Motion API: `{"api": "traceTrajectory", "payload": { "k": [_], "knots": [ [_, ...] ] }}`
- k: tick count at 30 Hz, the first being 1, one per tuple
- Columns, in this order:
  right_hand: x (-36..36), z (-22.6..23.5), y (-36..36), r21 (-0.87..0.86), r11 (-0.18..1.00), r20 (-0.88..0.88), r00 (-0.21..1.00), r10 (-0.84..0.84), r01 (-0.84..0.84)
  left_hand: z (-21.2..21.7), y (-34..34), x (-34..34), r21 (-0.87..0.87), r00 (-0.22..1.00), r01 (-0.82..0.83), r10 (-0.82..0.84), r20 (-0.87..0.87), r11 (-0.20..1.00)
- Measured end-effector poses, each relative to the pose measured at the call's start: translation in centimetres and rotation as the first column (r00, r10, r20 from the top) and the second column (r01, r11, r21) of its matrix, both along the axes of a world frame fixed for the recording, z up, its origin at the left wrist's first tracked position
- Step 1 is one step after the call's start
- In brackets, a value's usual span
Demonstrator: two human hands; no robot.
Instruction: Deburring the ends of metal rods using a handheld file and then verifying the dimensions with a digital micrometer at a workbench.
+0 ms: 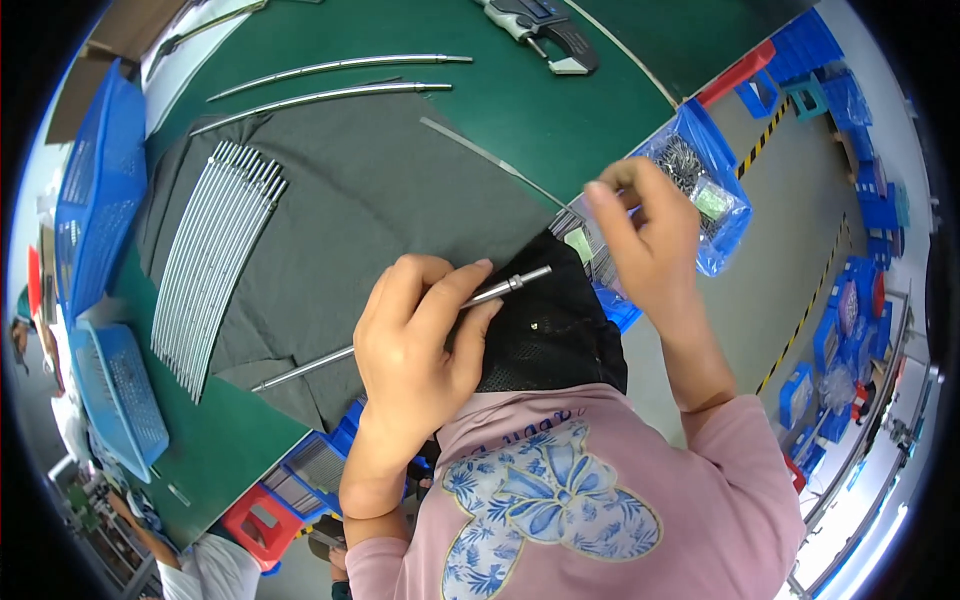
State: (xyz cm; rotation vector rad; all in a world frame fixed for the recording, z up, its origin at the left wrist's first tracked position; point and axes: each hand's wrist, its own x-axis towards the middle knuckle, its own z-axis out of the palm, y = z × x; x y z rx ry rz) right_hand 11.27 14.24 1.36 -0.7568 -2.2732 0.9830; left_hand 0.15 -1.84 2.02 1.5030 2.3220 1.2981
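Pink short-sleeved shirt with blue-and-white bow print (555, 500) nearest. Left hand (415, 325) grips slim silver metal rod with stepped collar (513, 283), slanting across edge of dark grey cloth (350, 210). Right hand (650, 235) raised, blurred, fingers curled; cannot tell whether it pinches anything. Near it, thin flat metal strip (482, 152) on cloth. Farther left, silver metal rods (215, 265) lie side by side on cloth. Beyond, two longer tapered metal rods (340, 68); farthest, grey-and-black digital micrometer (545, 30) on green tabletop (400, 30).
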Motion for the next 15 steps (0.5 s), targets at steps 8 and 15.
{"api": "traceTrajectory", "payload": {
  "k": [8, 15],
  "knots": [
    [1.5, -0.6, 0.3, -0.242, 0.969, 0.0, 0.998, -0.055, 0.054, -1.2, 1.1, -0.8, 0.059, 0.982, -0.02, 0.031, -0.187, 0.998],
    [1.4, -0.1, -0.9, -0.335, 0.938, 0.098, 0.993, -0.063, 0.093, -1.3, 1.4, -0.6, 0.041, 0.987, -0.063, 0.068, -0.142, 0.997]
  ]
}}
